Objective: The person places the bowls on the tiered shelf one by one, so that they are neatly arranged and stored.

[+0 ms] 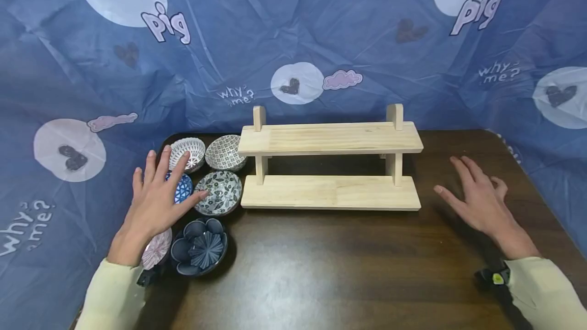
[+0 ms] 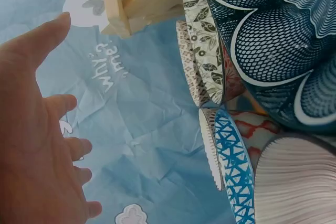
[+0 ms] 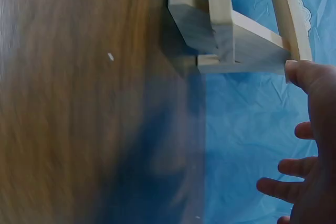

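My left hand (image 1: pixel 156 200) hovers over a group of bowls at the left, fingers spread and holding nothing. Under and around it are a white ribbed bowl (image 1: pixel 194 150), a brown-patterned bowl (image 1: pixel 224 152), a blue-and-white bowl (image 1: pixel 184 187), a leaf-patterned bowl (image 1: pixel 220 192), a pink striped bowl (image 1: pixel 158 248) and a dark blue flower-shaped bowl (image 1: pixel 205 251). The left hand partly hides the blue and pink ones. To the right of a two-tier wooden shelf (image 1: pixel 330 192), my right hand (image 1: pixel 483 202) is held above the table with its fingers apart, gripping nothing.
The wooden shelf stands at the back middle of the dark brown table (image 1: pixel 321 264), bearing nothing on either tier. A blue printed cloth (image 1: pixel 293 29) hangs behind and along both sides.
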